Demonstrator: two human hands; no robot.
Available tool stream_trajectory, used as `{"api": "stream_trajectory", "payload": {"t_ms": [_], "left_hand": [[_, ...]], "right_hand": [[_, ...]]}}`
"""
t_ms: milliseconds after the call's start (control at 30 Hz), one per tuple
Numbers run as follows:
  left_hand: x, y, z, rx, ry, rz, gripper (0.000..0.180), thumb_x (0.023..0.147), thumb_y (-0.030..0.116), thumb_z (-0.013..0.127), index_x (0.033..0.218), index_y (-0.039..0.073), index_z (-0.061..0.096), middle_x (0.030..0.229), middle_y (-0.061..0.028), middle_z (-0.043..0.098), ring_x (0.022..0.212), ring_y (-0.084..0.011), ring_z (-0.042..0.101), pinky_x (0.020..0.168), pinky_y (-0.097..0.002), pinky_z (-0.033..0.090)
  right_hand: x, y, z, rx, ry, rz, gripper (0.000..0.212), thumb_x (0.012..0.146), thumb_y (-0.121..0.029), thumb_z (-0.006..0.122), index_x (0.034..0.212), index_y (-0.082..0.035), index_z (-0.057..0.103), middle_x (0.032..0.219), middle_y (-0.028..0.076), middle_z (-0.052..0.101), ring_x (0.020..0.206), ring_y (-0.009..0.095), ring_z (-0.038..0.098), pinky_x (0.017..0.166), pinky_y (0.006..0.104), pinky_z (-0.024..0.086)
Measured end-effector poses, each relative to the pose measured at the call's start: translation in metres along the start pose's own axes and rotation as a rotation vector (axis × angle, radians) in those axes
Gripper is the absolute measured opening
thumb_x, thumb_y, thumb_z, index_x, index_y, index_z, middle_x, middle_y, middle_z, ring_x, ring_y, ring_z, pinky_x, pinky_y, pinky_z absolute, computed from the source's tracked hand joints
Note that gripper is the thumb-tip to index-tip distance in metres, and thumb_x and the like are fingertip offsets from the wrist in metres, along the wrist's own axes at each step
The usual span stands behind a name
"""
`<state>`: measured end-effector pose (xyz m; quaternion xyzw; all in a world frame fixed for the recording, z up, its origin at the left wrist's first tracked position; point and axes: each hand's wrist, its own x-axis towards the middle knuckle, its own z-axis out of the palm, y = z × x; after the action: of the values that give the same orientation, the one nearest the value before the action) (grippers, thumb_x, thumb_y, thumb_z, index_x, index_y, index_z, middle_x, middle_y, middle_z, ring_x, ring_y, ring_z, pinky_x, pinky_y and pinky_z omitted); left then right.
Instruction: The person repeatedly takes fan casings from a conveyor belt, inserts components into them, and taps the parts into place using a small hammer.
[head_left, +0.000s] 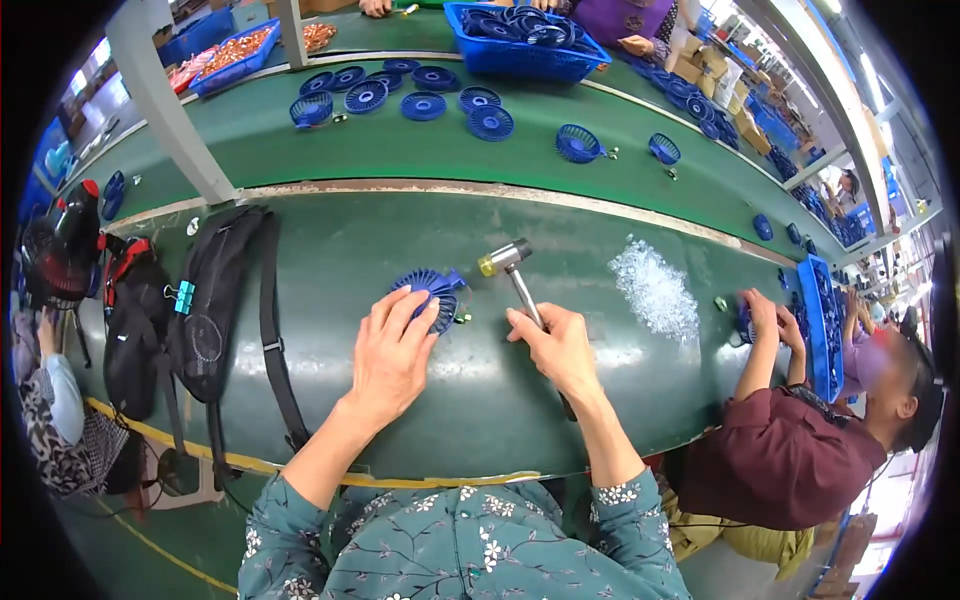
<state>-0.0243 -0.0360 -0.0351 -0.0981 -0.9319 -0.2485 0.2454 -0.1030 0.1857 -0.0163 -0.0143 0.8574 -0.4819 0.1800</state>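
My left hand [392, 350] lies over a round blue slotted plastic fan housing [440, 286], its fingers bent onto the rim and holding it against the green worktable [480, 390]. A short tab sticks out of the housing toward the upper right, and a small pale piece shows beside its lower right edge. Wrapped round the handle of a small mallet [522, 290], my right hand [556, 345] keeps the tool to the right of the housing. The mallet's head is metal with a yellowish face, which points left and is apart from the housing.
A heap of small clear plastic pieces [655, 288] lies right of the mallet. Black bags [215, 300] and a fan [60, 250] stand at left. Beyond runs a green conveyor belt [380, 160] carrying blue housings. A co-worker [800, 450] handles parts at right, beside a blue crate [822, 325].
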Motion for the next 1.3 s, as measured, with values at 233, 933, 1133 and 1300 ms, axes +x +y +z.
{"api": "stream_trajectory", "payload": {"t_ms": [233, 933, 1133, 1300], "left_hand": [[-0.005, -0.003, 0.002, 0.014, 0.04, 0.009, 0.047, 0.076, 0.002, 0.07, 0.121, 0.006, 0.06, 0.125, -0.0102, 0.056, 0.121, -0.033, 0.051, 0.094, -0.0433, 0.044], [-0.013, -0.014, 0.007, 0.056, 0.07, 0.015, 0.042, 0.076, 0.0, 0.071, 0.117, 0.005, 0.064, 0.123, -0.0154, 0.056, 0.12, -0.0355, 0.053, 0.095, -0.0446, 0.047], [-0.009, -0.011, 0.009, 0.027, 0.112, 0.045, 0.034, 0.075, -0.001, 0.071, 0.109, 0.002, 0.066, 0.119, -0.0153, 0.059, 0.117, -0.0357, 0.055, 0.094, -0.0433, 0.048], [-0.009, -0.006, 0.001, -0.047, 0.11, 0.033, 0.032, 0.072, -0.001, 0.073, 0.102, 0.002, 0.065, 0.112, -0.0144, 0.06, 0.113, -0.036, 0.057, 0.091, -0.044, 0.049]], "right_hand": [[0.024, -0.017, 0.04, 0.484, -0.382, 0.066, 0.039, 0.091, -0.019, 0.068, 0.12, 0.004, 0.057, 0.062, 0.003, 0.059, 0.038, 0.005, 0.04, 0.032, 0.0225, 0.026], [-0.027, -0.043, 0.012, -0.026, 0.199, -0.469, 0.036, 0.102, -0.019, 0.049, 0.134, -0.001, 0.053, 0.071, 0.008, 0.057, 0.062, 0.015, 0.055, 0.061, 0.0335, 0.046], [-0.02, -0.012, 0.04, -0.433, 0.091, -0.503, 0.027, 0.099, -0.017, 0.051, 0.121, -0.002, 0.056, 0.09, 0.025, 0.067, 0.078, 0.045, 0.064, 0.068, 0.0482, 0.053], [0.003, 0.0, 0.003, -0.156, 0.155, -0.26, 0.032, 0.098, -0.029, 0.055, 0.104, 0.002, 0.062, 0.076, 0.025, 0.064, 0.073, 0.044, 0.063, 0.065, 0.0462, 0.048]]}}
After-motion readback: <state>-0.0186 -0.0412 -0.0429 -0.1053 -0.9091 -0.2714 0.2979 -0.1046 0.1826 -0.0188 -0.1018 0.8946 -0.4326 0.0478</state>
